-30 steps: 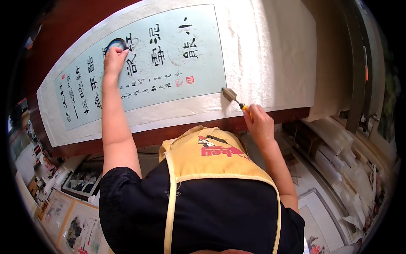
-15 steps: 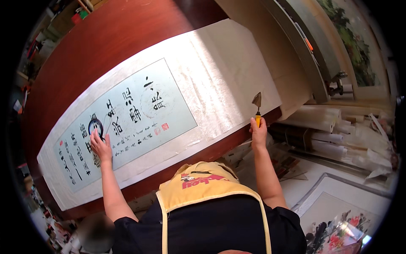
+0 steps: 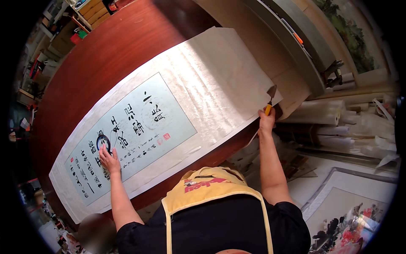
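A long white mounting sheet with a pale blue calligraphy panel set into it lies across the table. My left hand rests on the panel, fingers stretched out, their tips at the lower rim of a round, dark-rimmed object. Whether they grip that rim is hard to see. At the sheet's right end, my right hand is closed round the yellow handle of a small trowel. Its pointed metal blade is over the sheet's near right corner; contact cannot be made out.
The red-brown table reaches far left. A grey beam with an orange item stands at the right. Paper rolls are stacked right of my forearm. A framed flower painting is at lower right.
My right hand has carried the trowel rightward to the sheet's corner, its blade now tilted the other way. The left hand keeps its place on the panel while the whole view has shifted.
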Demonstrator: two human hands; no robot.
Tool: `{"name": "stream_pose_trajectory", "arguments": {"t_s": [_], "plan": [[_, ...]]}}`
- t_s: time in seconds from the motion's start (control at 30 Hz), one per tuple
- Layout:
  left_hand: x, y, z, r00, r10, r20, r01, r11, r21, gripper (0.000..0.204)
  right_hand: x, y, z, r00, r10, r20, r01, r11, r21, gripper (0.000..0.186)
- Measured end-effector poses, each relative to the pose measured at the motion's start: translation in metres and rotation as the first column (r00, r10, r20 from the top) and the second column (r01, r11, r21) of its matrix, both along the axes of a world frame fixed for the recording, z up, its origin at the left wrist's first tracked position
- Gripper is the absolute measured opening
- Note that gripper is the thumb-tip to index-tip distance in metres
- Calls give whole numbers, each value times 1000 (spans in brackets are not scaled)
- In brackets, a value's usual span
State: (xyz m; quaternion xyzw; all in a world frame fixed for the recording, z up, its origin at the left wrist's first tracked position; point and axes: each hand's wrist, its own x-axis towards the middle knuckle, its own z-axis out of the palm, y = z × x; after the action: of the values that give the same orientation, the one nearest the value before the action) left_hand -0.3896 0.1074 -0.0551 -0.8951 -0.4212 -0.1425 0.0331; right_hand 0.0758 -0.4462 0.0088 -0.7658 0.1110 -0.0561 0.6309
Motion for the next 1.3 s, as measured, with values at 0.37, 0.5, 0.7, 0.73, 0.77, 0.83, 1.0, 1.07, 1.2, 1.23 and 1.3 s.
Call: {"name": "stream_pose_trajectory", "arguments": {"t_s": [0.37,0.5,0.7,0.73,0.77,0.83,1.0,1.07,1.2,1.23,1.3], "plan": [[-7,4,-2,1000,5,-28,-4,999,46,61,-55,49,67,850,433,299,-132,725,-676,27],[-8,0,1,1000,8,-14,-8,1000,-16,65,-69,51,62,864,410,293,-57,657,-751,29],[-9,0,8,998,-61,-4,59,979,-194,84,-122,66,56,867,351,354,83,599,-797,27],[-8,0,10,997,-75,2,73,968,-239,88,-145,76,56,891,315,328,65,626,-777,26],[-6,-2,15,997,-81,7,80,953,-292,93,-170,92,61,912,283,297,46,649,-760,26],[-4,-2,14,994,-99,34,105,942,-320,97,-225,122,59,924,264,277,24,683,-730,24],[-4,-1,18,971,-103,217,201,841,-502,102,-349,195,58,921,365,136,-199,741,-641,24],[-10,6,22,959,-129,252,244,829,-503,97,-384,222,55,904,398,158,-250,790,-560,24],[-52,14,59,902,-289,319,420,757,-501,76,-419,235,25,905,420,64,-365,847,-387,19],[-67,20,74,893,-307,329,448,680,-581,67,-426,234,21,908,418,33,-380,854,-355,19],[-97,34,102,870,-333,364,490,500,-714,49,-439,242,18,907,420,-19,-411,876,-252,19]]}}
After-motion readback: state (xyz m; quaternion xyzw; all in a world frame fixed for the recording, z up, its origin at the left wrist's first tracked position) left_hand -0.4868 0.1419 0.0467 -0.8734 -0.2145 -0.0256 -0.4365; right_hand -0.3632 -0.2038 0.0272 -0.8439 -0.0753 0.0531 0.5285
